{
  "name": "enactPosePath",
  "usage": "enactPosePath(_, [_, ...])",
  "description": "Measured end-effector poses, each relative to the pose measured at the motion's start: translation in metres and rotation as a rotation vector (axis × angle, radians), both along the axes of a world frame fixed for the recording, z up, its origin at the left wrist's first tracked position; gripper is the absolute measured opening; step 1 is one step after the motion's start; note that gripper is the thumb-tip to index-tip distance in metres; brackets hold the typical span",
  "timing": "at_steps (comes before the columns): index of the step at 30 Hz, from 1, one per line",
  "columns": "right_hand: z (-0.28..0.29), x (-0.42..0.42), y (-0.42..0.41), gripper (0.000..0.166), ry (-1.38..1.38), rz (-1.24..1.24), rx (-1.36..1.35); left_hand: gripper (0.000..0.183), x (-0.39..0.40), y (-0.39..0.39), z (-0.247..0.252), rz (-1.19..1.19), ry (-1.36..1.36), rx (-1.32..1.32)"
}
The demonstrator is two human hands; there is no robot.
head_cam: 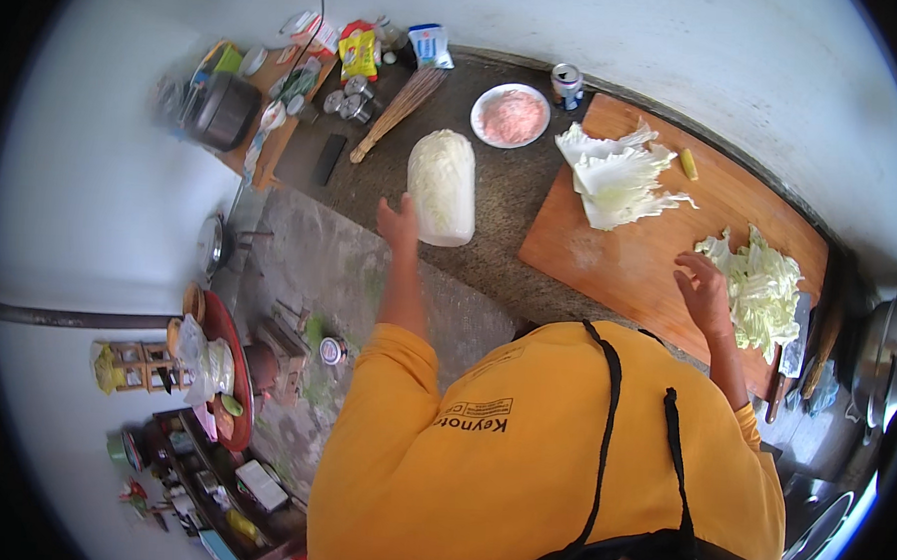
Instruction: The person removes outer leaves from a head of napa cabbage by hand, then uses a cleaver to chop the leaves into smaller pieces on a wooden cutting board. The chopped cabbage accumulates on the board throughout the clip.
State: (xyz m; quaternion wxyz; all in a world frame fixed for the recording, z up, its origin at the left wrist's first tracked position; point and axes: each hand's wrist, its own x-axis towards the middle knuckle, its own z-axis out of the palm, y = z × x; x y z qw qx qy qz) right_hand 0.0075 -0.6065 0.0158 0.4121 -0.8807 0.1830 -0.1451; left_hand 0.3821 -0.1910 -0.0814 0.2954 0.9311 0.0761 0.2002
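A napa cabbage head [442, 188] lies on the dark countertop [489, 207]. My left hand [398, 224] is at its near left side, fingers apart; whether the fingertips touch it I cannot tell. Over the wooden cutting board [592, 256], my right hand [703, 291] hangs with loosely bent fingers and nothing in them. Just right of that hand is a heap of cabbage leaves [763, 290]. Larger loose leaves [618, 178] lie on the board's upper left part. A kitchen knife [794, 348] rests by the heap, partly covered by leaves, its handle past the board's near edge.
A white plate of pinkish ground food [512, 116] stands beside a drink can [567, 86]. A yellow piece of food [688, 164] is on the board. A straw whisk broom [399, 116], several shaker jars [353, 99] and seasoning bags [359, 51] occupy the counter's left end.
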Motion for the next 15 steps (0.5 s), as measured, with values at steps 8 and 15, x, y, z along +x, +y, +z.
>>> enactPosePath(8, [-0.038, 0.14, 0.068, 0.034, 0.279, 0.408, 0.414, 0.062, 0.001, 0.012, -0.014, -0.357, 0.944, -1.235])
enactPosePath(15, [-0.061, 0.246, 0.141, 0.077, 0.428, 0.378, 0.91, 0.059, 0.002, 0.011, 0.001, -0.572, 1.067, -1.076])
